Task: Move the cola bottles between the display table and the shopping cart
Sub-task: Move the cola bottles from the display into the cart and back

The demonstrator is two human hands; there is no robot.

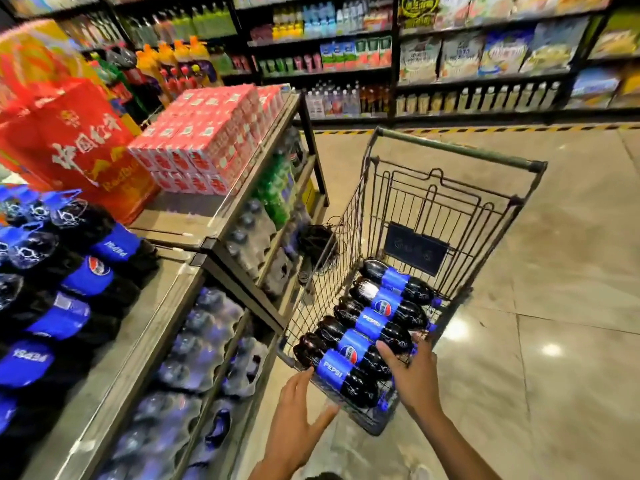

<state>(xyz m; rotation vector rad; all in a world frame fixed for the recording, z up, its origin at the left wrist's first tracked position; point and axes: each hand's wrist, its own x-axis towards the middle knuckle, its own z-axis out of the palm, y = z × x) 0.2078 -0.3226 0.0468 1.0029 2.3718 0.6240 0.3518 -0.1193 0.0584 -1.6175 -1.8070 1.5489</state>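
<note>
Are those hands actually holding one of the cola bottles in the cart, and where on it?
No firm hold shows. The right hand rests on a cola bottle beside its blue label; the left hand is open near the cart.

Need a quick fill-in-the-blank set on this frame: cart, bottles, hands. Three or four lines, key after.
1. The cola bottles in the shopping cart lie on their ____.
2. The cart holds ____ cola bottles in a row.
3. The right hand rests on the bottles, while the left hand is at the cart's near ____.
4. The bottle labels are ____ in colour.

Missing words: sides; five; edge; blue
</note>
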